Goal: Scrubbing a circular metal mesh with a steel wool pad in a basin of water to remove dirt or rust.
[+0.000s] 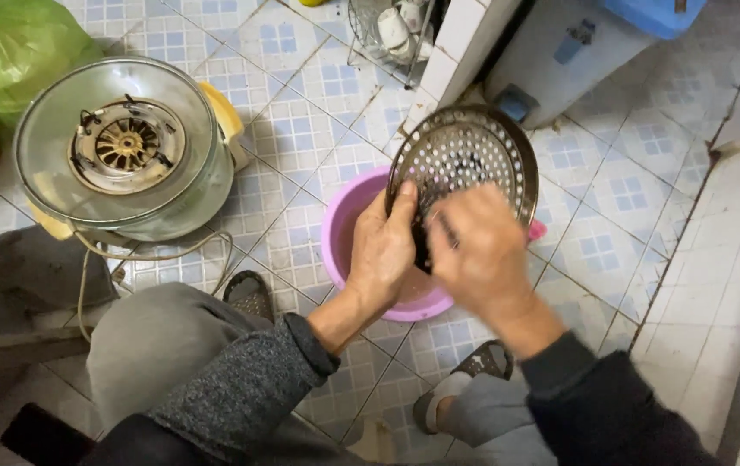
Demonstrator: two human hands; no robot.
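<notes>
A round perforated metal tray [473, 147] stands tilted on edge over a pink plastic basin [341, 226] on the tiled floor. My left hand [383, 250] grips the tray's lower left rim. My right hand [478, 250] is blurred and pressed against the tray's face, fingers closed around something dark that I cannot make out. Both sleeves are dark grey.
A glass-bowled cooker lid with a fan and heating coil [126, 147] lies at the left, its cord trailing. Green plastic bags [7, 43] sit at the upper left. A wire rack [387, 30] and a white cabinet [551, 52] stand behind. My sandalled feet [251, 295] flank the basin.
</notes>
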